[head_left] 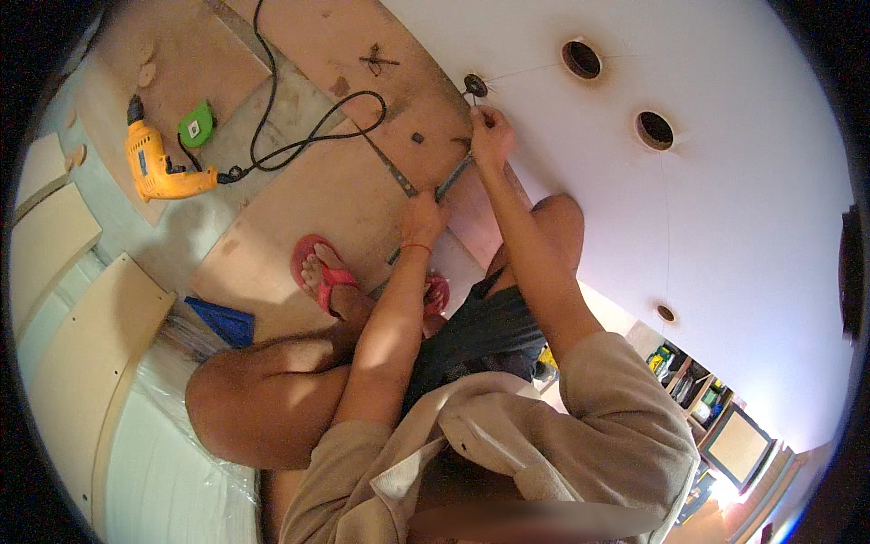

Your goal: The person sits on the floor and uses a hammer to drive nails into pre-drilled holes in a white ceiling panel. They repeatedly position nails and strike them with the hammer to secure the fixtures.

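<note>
My left hand (pixel 424 219) is closed around a grey rod-like tool (pixel 454 175). Its upper end reaches toward my right wrist, and its lower end shows below the fist; its exact kind is unclear. Higher up, my right hand (pixel 490 136) pinches something thin and dark just below a small hole (pixel 475 85) at the edge of the white panel (pixel 725 181). A dark piece sits in that hole, partly hidden by its rim. A dark strip with small holes (pixel 399 177) runs up from beside my left fist; whether I hold it too cannot be made out.
A yellow corded drill (pixel 163 163) lies at the left beside a green tape measure (pixel 196 125). Its black cable (pixel 313 143) loops over brown boards (pixel 290 204). Larger round holes (pixel 654 131) pierce the panel. A blue triangular piece (pixel 220 321) lies near my knee, beside curved cream boards (pixel 100 317).
</note>
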`<state>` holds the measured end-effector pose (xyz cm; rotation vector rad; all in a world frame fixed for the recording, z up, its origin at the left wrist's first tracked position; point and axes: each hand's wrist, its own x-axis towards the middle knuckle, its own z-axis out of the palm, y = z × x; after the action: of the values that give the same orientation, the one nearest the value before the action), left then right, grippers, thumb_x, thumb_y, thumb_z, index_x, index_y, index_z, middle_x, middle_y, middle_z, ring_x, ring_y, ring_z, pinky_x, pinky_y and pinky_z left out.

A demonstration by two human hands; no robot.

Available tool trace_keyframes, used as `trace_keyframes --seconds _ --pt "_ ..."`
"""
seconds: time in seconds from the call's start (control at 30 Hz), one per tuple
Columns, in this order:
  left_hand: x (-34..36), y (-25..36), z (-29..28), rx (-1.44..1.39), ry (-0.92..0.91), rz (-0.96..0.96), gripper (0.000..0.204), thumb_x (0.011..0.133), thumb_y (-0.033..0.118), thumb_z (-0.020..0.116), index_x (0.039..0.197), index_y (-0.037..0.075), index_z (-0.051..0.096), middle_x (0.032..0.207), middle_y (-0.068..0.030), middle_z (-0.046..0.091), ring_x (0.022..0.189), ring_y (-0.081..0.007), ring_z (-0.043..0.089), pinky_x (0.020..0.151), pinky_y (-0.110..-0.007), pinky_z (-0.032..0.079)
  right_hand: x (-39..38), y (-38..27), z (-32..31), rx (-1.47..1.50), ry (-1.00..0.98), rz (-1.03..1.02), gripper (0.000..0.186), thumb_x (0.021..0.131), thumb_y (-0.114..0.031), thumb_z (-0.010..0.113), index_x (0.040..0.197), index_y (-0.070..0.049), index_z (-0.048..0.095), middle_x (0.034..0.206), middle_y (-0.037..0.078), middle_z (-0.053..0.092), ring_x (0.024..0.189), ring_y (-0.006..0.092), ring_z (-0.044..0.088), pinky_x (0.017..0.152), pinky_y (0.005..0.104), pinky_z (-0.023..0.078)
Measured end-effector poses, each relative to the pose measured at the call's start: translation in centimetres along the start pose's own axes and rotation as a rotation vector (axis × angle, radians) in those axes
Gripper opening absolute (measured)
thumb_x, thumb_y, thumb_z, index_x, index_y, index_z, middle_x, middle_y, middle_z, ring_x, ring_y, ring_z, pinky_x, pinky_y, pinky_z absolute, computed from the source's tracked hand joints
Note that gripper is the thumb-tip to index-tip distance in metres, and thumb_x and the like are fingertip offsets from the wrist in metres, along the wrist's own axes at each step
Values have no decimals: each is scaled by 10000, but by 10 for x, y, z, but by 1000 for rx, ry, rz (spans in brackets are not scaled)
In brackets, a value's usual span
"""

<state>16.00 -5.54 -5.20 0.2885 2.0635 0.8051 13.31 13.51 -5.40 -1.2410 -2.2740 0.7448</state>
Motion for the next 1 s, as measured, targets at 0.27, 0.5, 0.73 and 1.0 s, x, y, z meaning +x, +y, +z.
trace_keyframes --seconds 0.27,0.5,0.73,1.0 --pt "-4 -23 18 -324 167 -45 549 1027 484 491 1168 -12 678 1097 -280 706 1060 -470 660 906 -512 511 10 0 1 -53 71 -10 229 846 -236 771 923 -20 765 902 188 744 826 375 717 786 459 556" --pt "0 -8 10 -668 342 82 625 1049 604 418 898 21 586 765 -67 570 720 -212 558 678 -356 457 7 8 7 -55 140 -90 194 871 -191 762 991 -40 779 918 152 753 834 317 711 780 432 538" --pt "-1 25 -16 -1074 114 -172 587 1040 658 379 793 138 493 663 15 464 542 -93 426 482 -266 326 7 9 12 -78 210 -193 180 872 -170 754 995 -41 781 901 138 753 834 305 704 792 427 540" --pt "2 54 -14 -1140 79 -2 559 1054 590 438 773 117 531 583 30 432 491 -104 399 463 -273 320 5 1 7 22 131 23 244 829 -232 776 939 -15 785 889 147 768 813 280 744 791 387 565"
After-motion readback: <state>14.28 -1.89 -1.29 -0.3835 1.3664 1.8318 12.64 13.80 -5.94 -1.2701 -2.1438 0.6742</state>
